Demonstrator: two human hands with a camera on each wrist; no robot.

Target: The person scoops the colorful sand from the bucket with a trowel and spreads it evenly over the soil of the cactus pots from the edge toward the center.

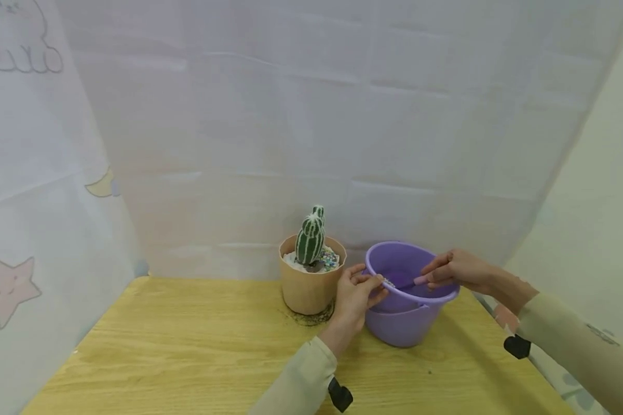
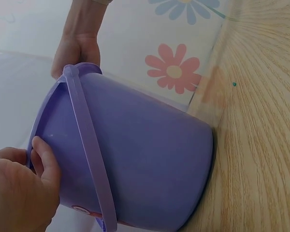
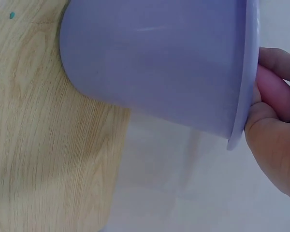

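A purple plastic bucket point(image 1: 401, 325) with a handle folded down stands on the wooden table point(image 1: 187, 346). My left hand point(image 1: 371, 283) grips its near-left rim, fingers curled over the edge. In the left wrist view those fingers point(image 2: 44, 162) lie on the bucket point(image 2: 150, 159) beside its handle band. My right hand point(image 1: 432, 275) pinches a pink-handled small tool point(image 1: 420, 280) over the bucket's mouth, its pale tip near the left rim. The right wrist view has the pink handle point(image 3: 275, 89) in that hand point(image 3: 273, 135) at the bucket's rim point(image 3: 244, 82). What is inside the bucket is hidden.
A tan pot point(image 1: 311, 285) with a green striped cactus point(image 1: 310, 237) and coloured pebbles stands just left of the bucket, with a dark ring at its base. White cloth point(image 1: 316, 127) hangs behind and left. The table's right edge point(image 1: 498, 323) lies close to the bucket, flowered cloth point(image 2: 174, 70) below.
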